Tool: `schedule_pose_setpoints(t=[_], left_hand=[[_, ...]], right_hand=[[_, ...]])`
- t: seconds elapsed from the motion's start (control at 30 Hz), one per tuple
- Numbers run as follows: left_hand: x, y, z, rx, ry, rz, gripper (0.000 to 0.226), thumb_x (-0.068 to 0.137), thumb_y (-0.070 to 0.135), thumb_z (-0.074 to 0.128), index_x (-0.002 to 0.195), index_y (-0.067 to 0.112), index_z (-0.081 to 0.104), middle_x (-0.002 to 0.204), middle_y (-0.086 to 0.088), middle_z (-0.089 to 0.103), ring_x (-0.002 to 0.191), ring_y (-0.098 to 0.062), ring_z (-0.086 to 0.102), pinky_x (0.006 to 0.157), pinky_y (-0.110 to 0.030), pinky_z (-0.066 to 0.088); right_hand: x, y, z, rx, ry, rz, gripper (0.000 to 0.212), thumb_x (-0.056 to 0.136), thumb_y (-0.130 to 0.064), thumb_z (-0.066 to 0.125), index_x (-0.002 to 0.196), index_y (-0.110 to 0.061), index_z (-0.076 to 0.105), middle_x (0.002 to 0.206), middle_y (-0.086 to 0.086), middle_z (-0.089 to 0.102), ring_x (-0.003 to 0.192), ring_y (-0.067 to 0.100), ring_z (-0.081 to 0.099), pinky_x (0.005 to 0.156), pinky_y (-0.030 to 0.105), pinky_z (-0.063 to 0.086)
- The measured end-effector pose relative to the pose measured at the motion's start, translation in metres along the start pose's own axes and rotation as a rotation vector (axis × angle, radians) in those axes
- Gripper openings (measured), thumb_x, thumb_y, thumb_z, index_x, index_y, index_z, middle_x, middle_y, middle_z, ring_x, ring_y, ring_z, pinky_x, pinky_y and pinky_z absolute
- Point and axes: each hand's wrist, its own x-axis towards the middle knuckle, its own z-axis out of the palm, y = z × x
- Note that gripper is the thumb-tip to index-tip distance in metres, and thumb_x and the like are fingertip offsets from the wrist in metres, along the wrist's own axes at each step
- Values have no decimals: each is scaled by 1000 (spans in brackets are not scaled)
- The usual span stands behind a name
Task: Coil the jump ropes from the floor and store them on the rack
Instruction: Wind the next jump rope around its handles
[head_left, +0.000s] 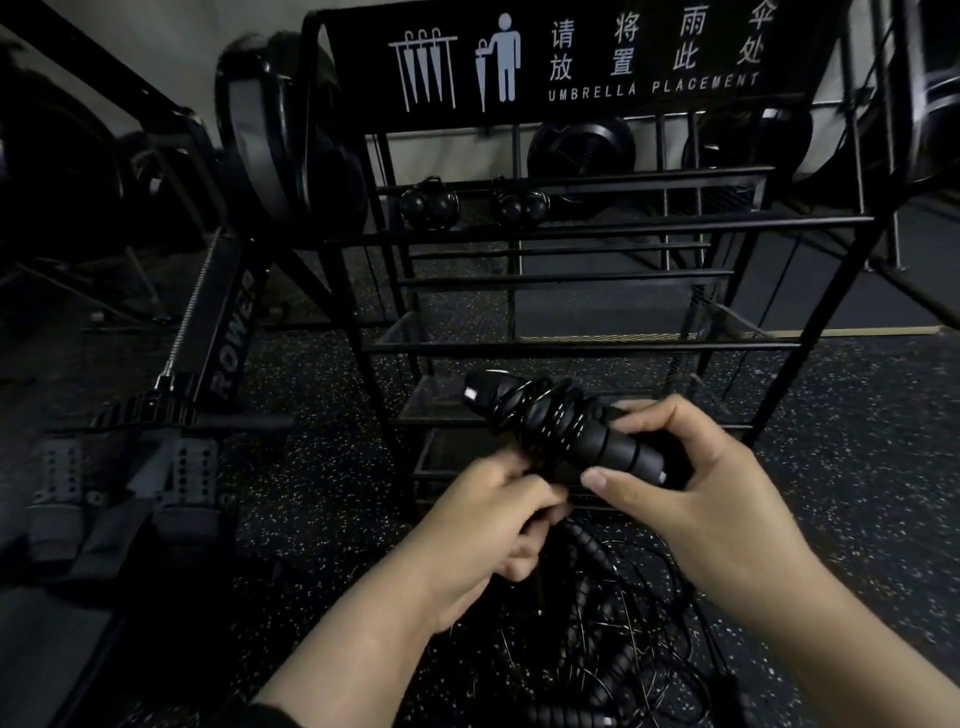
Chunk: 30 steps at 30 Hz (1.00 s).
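Right hand (691, 483): closed round the ribbed black handles (597, 441) of a jump rope (540, 410), thumb on the near side, fingers curled over the far side; it holds the bundle in the air in front of the rack's lower shelves.
Left hand (498, 525): fingers pinched shut on the thin black cord just under the handles, touching the bundle from below.
Jump rope in hand: cord wound in several tight turns round the upper half of the handles; a small pale patch shows at the top end.
Loose ropes (597, 639): a tangle of black cords and ribbed handles on the floor, directly below both hands.
Rack (571, 228): black metal frame with horizontal bars and mesh shelves, a sign on top reading "UMBRELLA PLACEMENT"; two dark coiled bundles (428, 205) sit near the left end of an upper bar.
Floor (322, 467): dark, speckled with pale flecks.
Rowing machine (228, 332): left of the rack, lettered "ROWER".
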Motion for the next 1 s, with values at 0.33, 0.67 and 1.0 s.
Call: schedule_pose_setpoints(t=[0.33, 0.67, 1.0], left_hand=[[-4, 0, -2, -63, 18, 99, 25, 81, 56, 74, 72, 34, 69, 71, 5, 38, 53, -6, 28, 44, -20, 20], [-2, 3, -4, -63, -4, 69, 27, 85, 50, 72, 86, 24, 67, 77, -3, 47, 51, -7, 27, 41, -18, 20], [0, 1, -1, 85, 34, -36, 30, 93, 47, 68, 67, 33, 67, 69, 7, 46, 52, -6, 28, 47, -23, 17]], right_hand=[[-1, 8, 3, 36, -97, 99, 45, 70, -54, 73, 110, -36, 64, 111, -10, 70, 99, 10, 69, 87, 30, 54], [0, 1, 4, 588, -297, 508, 51, 102, -45, 42, 104, -10, 78, 85, 23, 66, 60, 24, 51, 47, 27, 40], [0, 11, 9, -51, -94, 196, 42, 99, -49, 49, 139, -42, 58, 109, -24, 74, 100, -8, 68, 94, 16, 50]])
